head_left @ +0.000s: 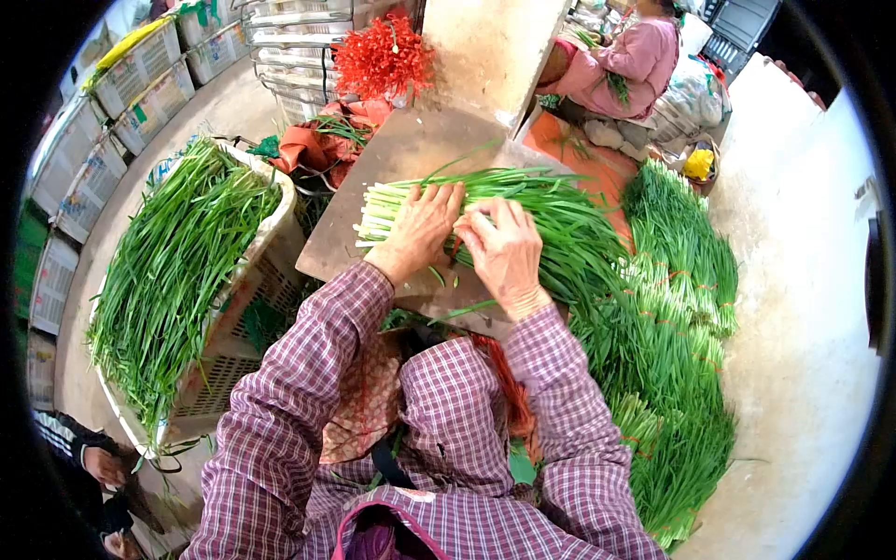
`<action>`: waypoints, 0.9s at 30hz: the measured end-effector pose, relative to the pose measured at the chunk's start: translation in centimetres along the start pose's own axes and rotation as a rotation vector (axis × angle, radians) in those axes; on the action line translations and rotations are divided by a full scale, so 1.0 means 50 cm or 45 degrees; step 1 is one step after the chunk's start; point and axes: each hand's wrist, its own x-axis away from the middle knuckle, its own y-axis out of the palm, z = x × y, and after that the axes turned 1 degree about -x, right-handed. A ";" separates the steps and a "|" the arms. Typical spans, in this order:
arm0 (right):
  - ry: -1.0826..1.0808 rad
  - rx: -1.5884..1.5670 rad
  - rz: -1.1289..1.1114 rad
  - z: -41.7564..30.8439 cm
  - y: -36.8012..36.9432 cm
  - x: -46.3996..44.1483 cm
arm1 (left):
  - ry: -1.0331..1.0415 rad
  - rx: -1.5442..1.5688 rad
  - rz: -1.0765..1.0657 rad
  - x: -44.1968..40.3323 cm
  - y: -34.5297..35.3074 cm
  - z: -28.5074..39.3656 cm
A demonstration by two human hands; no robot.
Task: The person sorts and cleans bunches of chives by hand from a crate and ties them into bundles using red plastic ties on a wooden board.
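A bunch of green chives [560, 210] with pale cut ends lies across a small board table [350, 210] in front of me. My left hand [422, 227] presses over the bunch near the pale ends, its fingers curled round the stalks. Beside it, my right hand [504, 245] is closed in a pinch at the bunch's near side. A bit of red tie shows at its fingertips, mostly hidden by the fingers. Loose leaf scraps lie on the board below the hands.
A white plastic crate [266, 224] heaped with loose chives stands left. Tied chive bundles [677, 373] are stacked right, beside a pale wall [793, 280]. Red ties [381, 58] hang at the back. A co-worker in pink [635, 65] sits behind; another person's hand [105, 465] shows lower left.
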 end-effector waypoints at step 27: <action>-0.021 -0.428 -0.094 0.105 0.060 0.003 | -0.354 0.239 -0.590 -0.173 0.056 -0.155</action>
